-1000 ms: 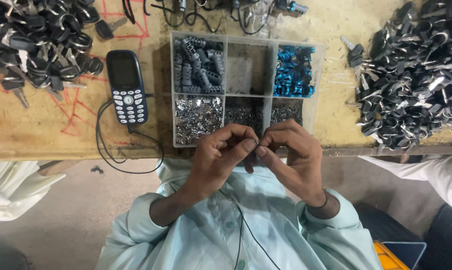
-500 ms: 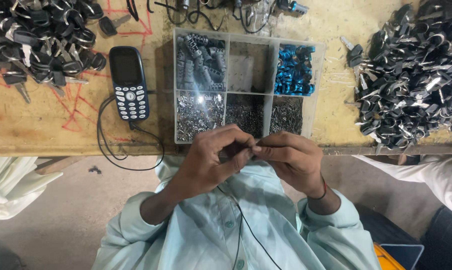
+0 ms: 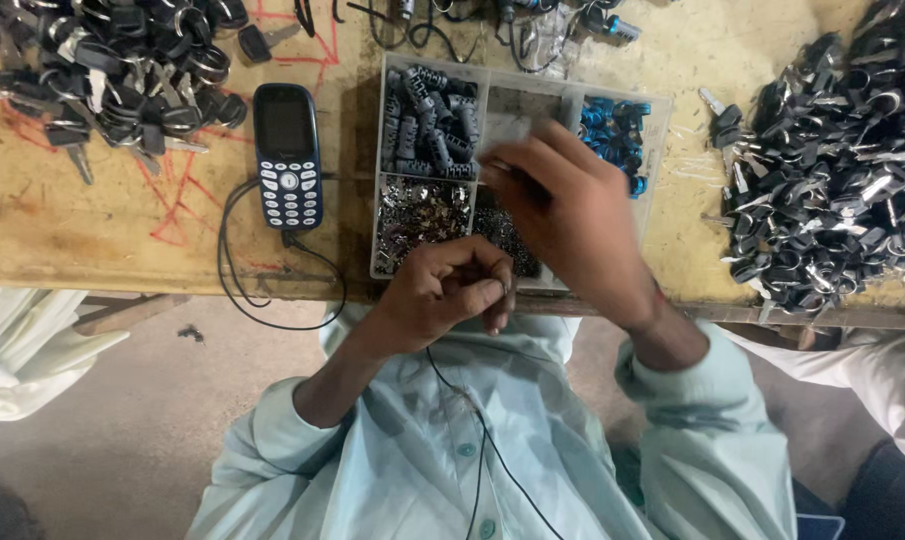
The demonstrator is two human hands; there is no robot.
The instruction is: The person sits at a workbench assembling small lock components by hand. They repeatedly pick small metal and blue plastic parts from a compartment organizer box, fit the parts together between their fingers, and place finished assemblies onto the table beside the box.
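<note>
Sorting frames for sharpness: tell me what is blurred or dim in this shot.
Head view: the right hand over the parts tray is smeared by motion blur; the left hand, phone and key piles are sharp; light is even on the bench, dimmer toward the floor.

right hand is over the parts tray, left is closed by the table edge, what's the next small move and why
Probably dip the right hand into the parts tray and pinch one small piece. It hovers, blurred, over the middle compartments, while the left hand is closed at the table edge, its contents hidden.
</note>
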